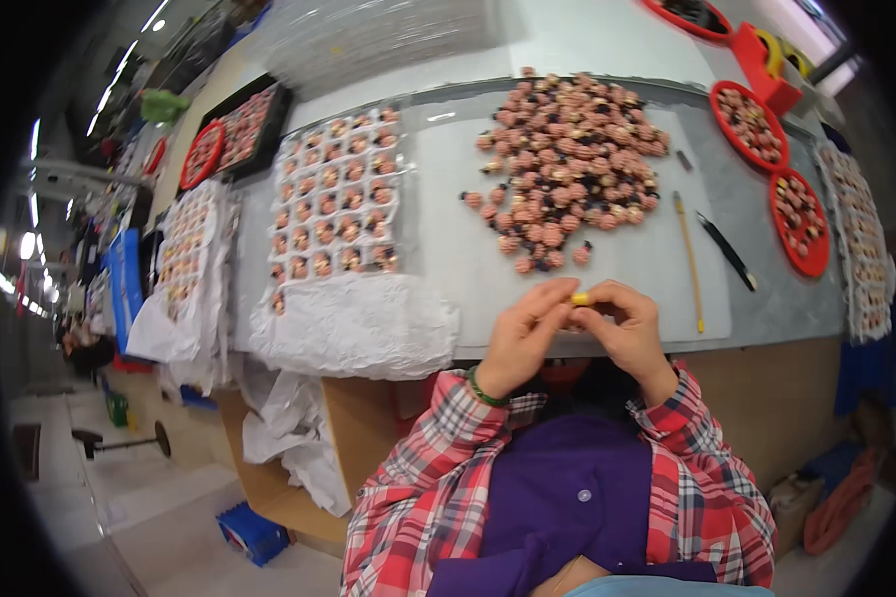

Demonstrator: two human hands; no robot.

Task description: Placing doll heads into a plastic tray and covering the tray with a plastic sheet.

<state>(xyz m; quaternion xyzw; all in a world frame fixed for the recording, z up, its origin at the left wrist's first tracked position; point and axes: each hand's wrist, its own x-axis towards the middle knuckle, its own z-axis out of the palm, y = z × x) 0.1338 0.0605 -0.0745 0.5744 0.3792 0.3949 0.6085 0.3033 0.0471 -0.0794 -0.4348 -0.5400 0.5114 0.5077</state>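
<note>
— What's on the counter (448, 249)?
— A heap of pink beads (567, 164), and a white tray (334, 194) to its left.
— And the hands?
— Left hand (523, 338) and right hand (627, 328) pinch one small yellow piece (579, 298) together at the near edge.

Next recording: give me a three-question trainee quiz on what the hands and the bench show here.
1. True or false: both hands pinch one small yellow piece between their fingertips.
2. What lies loose in a heap on the grey mat? A) pink and dark small pieces B) metal screws C) folded cloths
3. Fill in: the white grid tray of sorted pieces lies to the person's ____ of the heap.

Key: 1 true; 2 A; 3 left.
</note>
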